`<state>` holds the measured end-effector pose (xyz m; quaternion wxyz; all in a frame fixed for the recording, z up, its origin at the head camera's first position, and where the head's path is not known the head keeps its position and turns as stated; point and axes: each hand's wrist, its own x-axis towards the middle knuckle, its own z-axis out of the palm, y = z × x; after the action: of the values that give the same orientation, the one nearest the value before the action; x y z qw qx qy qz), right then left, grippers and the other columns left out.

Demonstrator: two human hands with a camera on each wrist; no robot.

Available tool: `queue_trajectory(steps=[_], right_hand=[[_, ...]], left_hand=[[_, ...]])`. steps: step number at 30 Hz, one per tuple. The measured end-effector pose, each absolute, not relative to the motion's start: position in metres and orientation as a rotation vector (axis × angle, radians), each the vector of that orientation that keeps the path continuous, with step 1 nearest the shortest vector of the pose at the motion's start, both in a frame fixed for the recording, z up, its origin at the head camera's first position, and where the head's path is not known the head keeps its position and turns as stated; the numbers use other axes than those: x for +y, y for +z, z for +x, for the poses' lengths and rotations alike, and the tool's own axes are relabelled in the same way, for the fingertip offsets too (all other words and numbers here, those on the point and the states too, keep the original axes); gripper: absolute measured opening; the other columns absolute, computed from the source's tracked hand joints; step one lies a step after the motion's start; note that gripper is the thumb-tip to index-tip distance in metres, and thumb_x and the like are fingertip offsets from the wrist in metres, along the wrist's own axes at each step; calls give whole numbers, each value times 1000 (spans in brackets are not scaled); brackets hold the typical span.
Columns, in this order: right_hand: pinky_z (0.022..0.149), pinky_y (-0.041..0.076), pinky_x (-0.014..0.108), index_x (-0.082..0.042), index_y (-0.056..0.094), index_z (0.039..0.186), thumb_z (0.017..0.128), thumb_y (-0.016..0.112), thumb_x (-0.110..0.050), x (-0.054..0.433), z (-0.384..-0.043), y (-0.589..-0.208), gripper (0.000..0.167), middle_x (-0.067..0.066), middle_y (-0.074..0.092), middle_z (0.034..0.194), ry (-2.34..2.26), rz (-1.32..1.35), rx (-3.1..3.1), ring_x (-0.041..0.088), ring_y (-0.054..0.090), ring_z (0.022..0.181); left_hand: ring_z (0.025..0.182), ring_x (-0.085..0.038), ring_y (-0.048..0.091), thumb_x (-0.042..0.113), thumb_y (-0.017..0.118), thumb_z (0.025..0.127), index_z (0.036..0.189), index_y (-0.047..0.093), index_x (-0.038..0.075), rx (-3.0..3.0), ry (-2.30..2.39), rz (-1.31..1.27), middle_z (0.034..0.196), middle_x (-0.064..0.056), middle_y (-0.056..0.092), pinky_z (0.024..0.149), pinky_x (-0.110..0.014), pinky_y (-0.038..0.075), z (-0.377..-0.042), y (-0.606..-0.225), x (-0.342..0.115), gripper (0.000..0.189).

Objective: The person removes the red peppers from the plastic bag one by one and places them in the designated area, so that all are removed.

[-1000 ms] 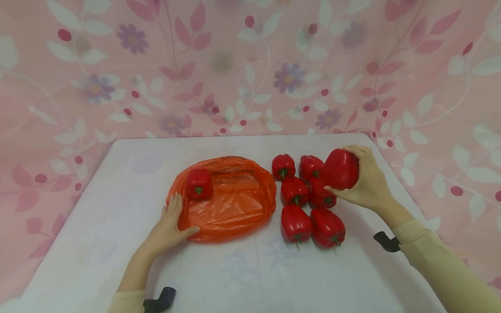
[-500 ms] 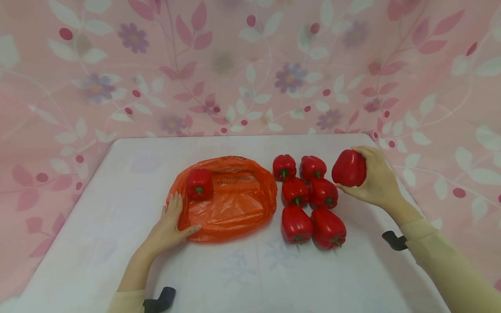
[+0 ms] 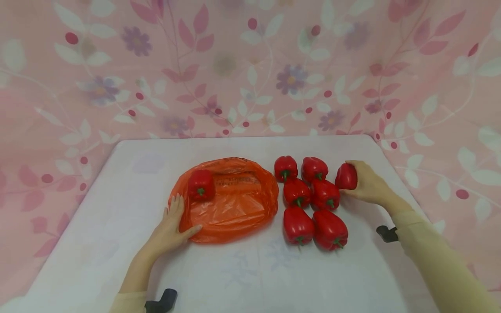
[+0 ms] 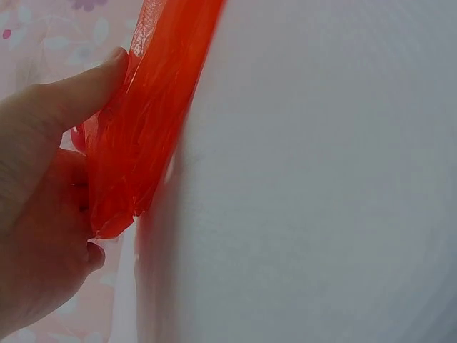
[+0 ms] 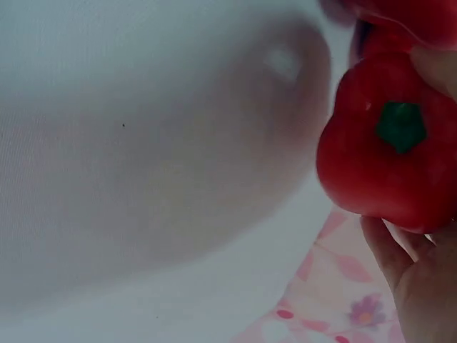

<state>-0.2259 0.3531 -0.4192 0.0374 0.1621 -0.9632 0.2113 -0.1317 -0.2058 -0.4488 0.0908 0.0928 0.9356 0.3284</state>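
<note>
At the right side of the table my right hand (image 3: 367, 184) grips a red bell pepper (image 3: 346, 176) between thumb and fingers. Its green stem end faces the camera in the right wrist view, where fingers curl under the bell pepper (image 5: 389, 161). My left hand (image 3: 171, 227) lies against the left rim of an orange plastic bag (image 3: 227, 213), fingers straight and thumb spread along the front rim. The left wrist view has the thumb touching the bag's folded edge (image 4: 153, 114). Inside the bag, at its left, sits one red bell pepper (image 3: 201, 184).
Several red bell peppers stand close together in two columns right of the bag, among them a front one (image 3: 330, 230) and a back one (image 3: 285, 168). They lie on a white-covered table (image 3: 250, 278). A pink floral cloth (image 3: 235, 65) hangs behind it.
My right hand has carried its bell pepper from over the group to the right, then down close to the table beside the others. The left hand has stayed at the bag.
</note>
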Motion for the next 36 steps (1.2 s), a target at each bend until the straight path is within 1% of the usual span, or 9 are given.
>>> queue_trajectory(steps=[4, 8, 11, 17, 20, 24, 27, 30, 36], right_hand=[[85, 46, 66, 11, 32, 135, 70, 80, -13, 352, -225, -422, 84, 30, 45, 124, 696, 545, -3005, 47, 46, 110], [90, 43, 66, 12, 30, 138, 72, 78, -12, 349, -224, -420, 85, 31, 42, 131, 700, 601, -3027, 47, 44, 115], [92, 41, 66, 11, 29, 140, 74, 76, -15, 348, -223, -418, 85, 32, 40, 135, 688, 618, -3043, 47, 42, 119], [92, 40, 66, 8, 29, 143, 80, 73, -23, 347, -221, -411, 83, 31, 37, 139, 654, 578, -3055, 47, 38, 123], [92, 39, 68, 4, 29, 144, 80, 73, -23, 344, -221, -408, 82, 29, 36, 141, 614, 589, -3033, 47, 36, 126], [90, 41, 68, 0, 30, 144, 79, 74, -24, 335, -217, -400, 82, 24, 36, 142, 591, 604, -2978, 44, 36, 127], [87, 44, 66, -4, 31, 144, 78, 77, -31, 325, -214, -394, 85, 21, 39, 141, 615, 568, -2924, 41, 38, 126], [86, 46, 65, -6, 32, 144, 74, 81, -37, 316, -213, -391, 91, 19, 41, 140, 653, 529, -2856, 38, 40, 125], [88, 46, 62, -4, 36, 141, 67, 87, -32, 302, -210, -383, 95, 17, 46, 136, 699, 531, -2696, 36, 44, 122]], left_hand=[[144, -39, -10, 49, 69, 84, 151, 3, -5, 2778, 979, 273, 158, -23, -4, 114, -58, -1, -131, -449, -205, 108], [144, -39, -10, 50, 69, 84, 151, 3, -5, 2779, 982, 268, 158, -24, -4, 113, -59, 0, -131, -448, -205, 109], [144, -39, -9, 51, 69, 84, 151, 3, -4, 2782, 973, 265, 158, -23, -4, 113, -59, 1, -131, -448, -205, 110], [145, -39, -9, 51, 69, 83, 151, 3, -4, 2783, 966, 272, 159, -23, -4, 113, -59, 1, -132, -449, -206, 111], [145, -39, -10, 51, 70, 83, 152, 2, -4, 2778, 965, 261, 159, -22, -5, 113, -60, 3, -132, -450, -206, 111], [144, -39, -10, 52, 70, 82, 152, 1, -3, 2771, 964, 257, 159, -22, -6, 112, -60, 3, -132, -450, -207, 112], [144, -39, -10, 52, 69, 83, 151, 1, -4, 2771, 972, 273, 158, -23, -6, 113, -60, 3, -132, -449, -206, 112], [144, -40, -10, 52, 69, 83, 151, 1, -5, 2774, 979, 281, 158, -24, -5, 112, -60, 3, -132, -448, -206, 111], [144, -40, -10, 51, 70, 83, 151, 2, -5, 2771, 986, 283, 158, -24, -5, 112, -60, 2, -132, -449, -206, 112]])
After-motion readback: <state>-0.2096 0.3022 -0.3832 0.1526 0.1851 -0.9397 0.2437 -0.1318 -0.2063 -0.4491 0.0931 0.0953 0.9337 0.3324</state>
